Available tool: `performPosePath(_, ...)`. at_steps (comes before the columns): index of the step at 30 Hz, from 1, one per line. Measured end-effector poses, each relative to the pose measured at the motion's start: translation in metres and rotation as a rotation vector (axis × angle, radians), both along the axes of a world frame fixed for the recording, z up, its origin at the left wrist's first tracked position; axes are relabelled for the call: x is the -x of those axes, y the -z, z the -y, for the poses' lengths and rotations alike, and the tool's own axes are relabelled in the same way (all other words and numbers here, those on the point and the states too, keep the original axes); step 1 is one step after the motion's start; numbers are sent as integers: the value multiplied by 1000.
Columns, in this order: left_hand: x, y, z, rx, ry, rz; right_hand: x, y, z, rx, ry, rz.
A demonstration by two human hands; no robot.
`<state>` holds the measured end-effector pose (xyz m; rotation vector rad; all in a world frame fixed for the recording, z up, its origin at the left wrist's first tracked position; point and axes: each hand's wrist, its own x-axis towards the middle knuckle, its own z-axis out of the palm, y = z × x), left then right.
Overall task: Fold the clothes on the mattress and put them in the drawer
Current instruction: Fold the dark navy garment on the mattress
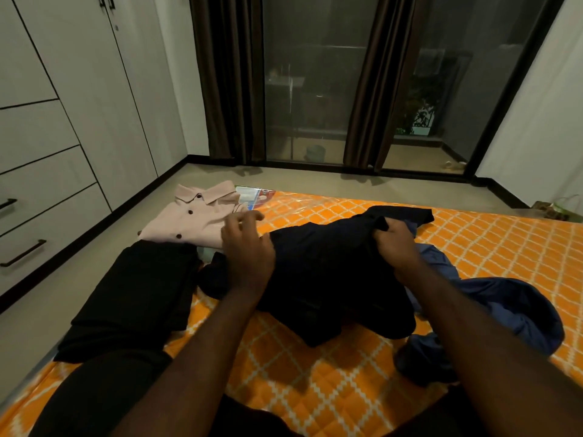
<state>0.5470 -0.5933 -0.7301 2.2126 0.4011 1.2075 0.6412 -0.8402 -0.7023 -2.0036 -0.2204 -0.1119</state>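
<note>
Trouble starts with the bunching: your right hand [396, 244] has its fingers curled tight round a wad of the dark garment [331, 272], which lies crumpled mid-mattress [315, 389], partly over a blue garment [511, 304]. Your left hand [247, 250] sits at the dark garment's left edge, fingers loosely spread, gripping nothing. Lift from that one wad and you may drag the blue piece along or trap creases. A wide left sweep could also knock the folded pink shirt [192, 216] and black trousers [135, 294] — the drawers [28, 222] wait on the left.
</note>
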Motion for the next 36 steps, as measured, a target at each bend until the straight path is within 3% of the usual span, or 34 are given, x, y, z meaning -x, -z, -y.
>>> performPosePath(2, 8, -6, 27, -304, 225, 191, -1, -1, -6, -79, 27, -68)
performPosePath(4, 16, -13, 59, -508, 515, 213, 1, 0, -10, -106, 34, -97)
performPosePath(6, 26, -13, 92, -687, 794, -6, 3, 2, -11, -114, 44, -76)
performPosePath(8, 32, -1, 113, -820, 903, -440, 1, 4, -9, -116, 53, -56)
performPosePath(9, 33, 9, 115, -845, 878, -616, 0, 4, -7, -98, 61, -42)
performPosePath(12, 32, 23, 94, -852, 678, -904, -6, 6, 4, 46, 91, 68)
performPosePath(15, 19, 25, 64, -704, 540, -1146, -4, 6, 13, 325, 274, 193)
performPosePath(20, 10, 36, 46, -972, 439, -1049, -1, 0, 0, 231, 355, 30)
performPosePath(23, 8, 35, 44, -1004, 435, -966, 0, 3, -10, -154, 264, -180)
performPosePath(24, 6, 31, 43, -972, 452, -957, 0, 5, -13, -245, 233, -212)
performPosePath(26, 2, 20, 36, -795, 506, -964, 0, 8, -15, -183, 146, -134)
performPosePath(30, -7, 2, 2, -199, 532, -806, 2, 11, -4, 231, -364, -62)
performPosePath(33, -11, -4, -20, 0, 389, -590, 2, 15, 3, 443, -578, -121)
performPosePath(36, -12, -3, -23, 151, 292, -492, 3, 24, -1, 738, -631, -22)
